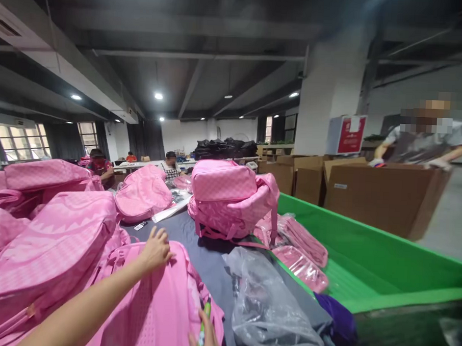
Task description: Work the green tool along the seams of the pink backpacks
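A pink backpack (152, 302) lies in front of me with its padded back panel facing up. At its top edge is my left hand (156, 250), fingers bent over the edge and thumb against the panel. My right hand (208, 338), partly cut off by the bottom of the view, is closed around a slim green tool (204, 320) beside the bag's right side. The tool's exact kind cannot be made out. Another pink backpack (230, 198) stands farther back on the dark table cover (207, 264).
More pink backpacks (60, 237) are piled at left. Crumpled clear plastic bags (267, 307) lie at right, next to a green bin (365, 250) with wrapped pink pouches (303, 263). Beyond it, a person (424, 140) stands behind an open cardboard box (383, 195).
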`<state>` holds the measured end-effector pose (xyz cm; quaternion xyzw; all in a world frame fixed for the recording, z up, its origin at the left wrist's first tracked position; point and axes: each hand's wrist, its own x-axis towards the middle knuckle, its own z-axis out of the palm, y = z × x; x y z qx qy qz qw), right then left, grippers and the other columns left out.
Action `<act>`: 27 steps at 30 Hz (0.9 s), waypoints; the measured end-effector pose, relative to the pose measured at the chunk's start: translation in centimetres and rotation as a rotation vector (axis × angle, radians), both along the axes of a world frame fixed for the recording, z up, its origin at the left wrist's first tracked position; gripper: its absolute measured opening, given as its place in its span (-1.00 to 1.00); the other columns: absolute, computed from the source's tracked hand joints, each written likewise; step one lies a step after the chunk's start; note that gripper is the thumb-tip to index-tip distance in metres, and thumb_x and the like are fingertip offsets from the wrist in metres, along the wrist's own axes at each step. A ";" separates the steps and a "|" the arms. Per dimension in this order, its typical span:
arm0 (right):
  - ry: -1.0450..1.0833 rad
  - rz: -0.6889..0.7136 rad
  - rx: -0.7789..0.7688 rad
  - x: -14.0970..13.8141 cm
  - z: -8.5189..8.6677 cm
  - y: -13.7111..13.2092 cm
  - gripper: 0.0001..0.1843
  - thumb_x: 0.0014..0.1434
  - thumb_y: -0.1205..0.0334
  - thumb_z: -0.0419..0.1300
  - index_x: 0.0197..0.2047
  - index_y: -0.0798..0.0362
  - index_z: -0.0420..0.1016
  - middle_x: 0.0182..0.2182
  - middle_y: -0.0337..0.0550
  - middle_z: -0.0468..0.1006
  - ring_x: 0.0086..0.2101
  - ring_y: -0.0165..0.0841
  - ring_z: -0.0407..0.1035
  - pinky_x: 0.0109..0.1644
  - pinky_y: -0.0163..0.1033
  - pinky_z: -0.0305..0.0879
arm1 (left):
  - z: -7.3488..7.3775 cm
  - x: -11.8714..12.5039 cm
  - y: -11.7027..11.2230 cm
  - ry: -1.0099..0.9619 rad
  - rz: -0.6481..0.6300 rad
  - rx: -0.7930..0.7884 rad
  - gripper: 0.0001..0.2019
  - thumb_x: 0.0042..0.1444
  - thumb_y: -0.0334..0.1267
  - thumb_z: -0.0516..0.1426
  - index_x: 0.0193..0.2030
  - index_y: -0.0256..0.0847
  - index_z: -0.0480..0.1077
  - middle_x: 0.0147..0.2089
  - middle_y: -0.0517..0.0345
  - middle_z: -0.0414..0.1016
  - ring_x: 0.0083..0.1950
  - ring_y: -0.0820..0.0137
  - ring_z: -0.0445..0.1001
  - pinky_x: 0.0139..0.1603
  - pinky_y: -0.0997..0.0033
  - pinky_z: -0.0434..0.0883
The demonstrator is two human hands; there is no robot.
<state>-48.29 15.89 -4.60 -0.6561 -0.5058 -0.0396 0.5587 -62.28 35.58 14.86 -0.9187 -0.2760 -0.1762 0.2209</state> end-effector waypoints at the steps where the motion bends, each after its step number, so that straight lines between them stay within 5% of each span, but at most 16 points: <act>1: 0.005 0.026 -0.013 0.1 0.5 0.0 -0.55 0.31 0.10 0.05 0.23 -0.21 0.47 0.25 -0.03 0.47 0.10 -0.05 0.51 -0.06 0.00 0.63 | 0.7 -0.2 0.0 -0.008 0.039 0.004 -0.65 0.30 -0.05 0.14 -0.34 -0.23 0.63 -0.02 -0.19 0.49 0.26 -0.06 0.27 0.35 -0.38 0.08; 4: -0.001 0.151 -0.054 0.6 2.3 -0.7 -0.50 0.33 0.17 0.00 0.28 0.04 0.38 0.27 0.13 0.43 0.18 -0.09 0.43 0.13 -0.01 0.52 | 2.6 -1.1 -1.1 0.016 0.092 -0.017 -0.61 0.33 -0.03 0.09 -0.30 -0.24 0.63 0.03 -0.22 0.47 0.34 -0.10 0.19 0.39 -0.43 0.00; 8: 0.089 0.202 -0.091 0.2 2.7 -3.3 -0.45 0.29 0.14 0.10 0.31 0.11 0.29 0.29 0.22 0.39 0.23 -0.10 0.38 0.18 0.01 0.47 | 4.0 -2.4 -5.5 0.073 0.054 -0.094 -0.59 0.33 0.05 0.06 -0.24 -0.19 0.61 0.14 -0.12 0.41 0.39 0.00 0.14 0.47 -0.28 -0.05; 12: 0.186 0.190 -0.127 -0.6 3.8 -6.8 -0.39 0.25 0.09 0.17 0.31 0.12 0.29 0.24 0.21 0.44 0.22 -0.08 0.39 0.23 0.06 0.42 | 6.0 -4.3 -10.5 -0.010 -0.048 -0.045 -0.51 0.27 0.14 0.10 -0.39 -0.26 0.55 0.10 -0.16 0.38 0.23 0.01 0.27 0.30 -0.14 0.24; 15: 0.205 0.246 -0.172 -0.5 5.8 -7.1 -0.39 0.21 0.07 0.22 0.29 0.06 0.35 0.22 0.15 0.48 0.20 -0.08 0.41 0.24 0.04 0.39 | 6.6 -6.0 -11.3 -0.107 -0.012 -0.073 -0.48 0.30 0.13 0.05 -0.43 -0.27 0.52 0.03 -0.15 0.39 0.05 0.12 0.34 0.08 0.02 0.36; 18: 0.244 0.334 -0.276 -0.1 7.0 -4.9 -0.40 0.14 0.07 0.21 0.24 0.05 0.41 0.19 0.13 0.50 0.16 -0.07 0.44 0.20 0.02 0.40 | 4.8 -6.4 -8.7 -0.073 0.152 -0.182 -0.52 0.32 0.11 0.04 -0.33 -0.24 0.55 0.11 -0.13 0.38 0.09 0.12 0.35 0.10 0.07 0.35; 21: 0.291 0.281 -0.343 0.3 6.2 -3.0 -0.39 0.08 0.07 0.16 0.18 0.13 0.44 0.11 0.16 0.56 0.08 -0.03 0.49 0.19 0.08 0.39 | 1.5 -4.8 -5.5 -0.011 0.252 -0.257 -0.60 0.32 0.05 0.06 -0.10 -0.23 0.55 0.19 -0.18 0.40 0.13 0.07 0.38 0.16 0.02 0.33; 27: 0.283 0.128 -0.358 0.3 3.2 -4.5 -0.50 0.08 0.20 0.13 0.11 0.03 0.50 -0.04 0.02 0.66 -0.07 -0.12 0.58 0.02 -0.09 0.48 | -4.6 -1.1 -5.1 -0.100 0.047 -0.145 -0.82 0.27 -0.23 0.13 -0.13 -0.20 0.55 0.35 -0.25 0.35 0.35 -0.09 0.32 0.31 -0.24 0.24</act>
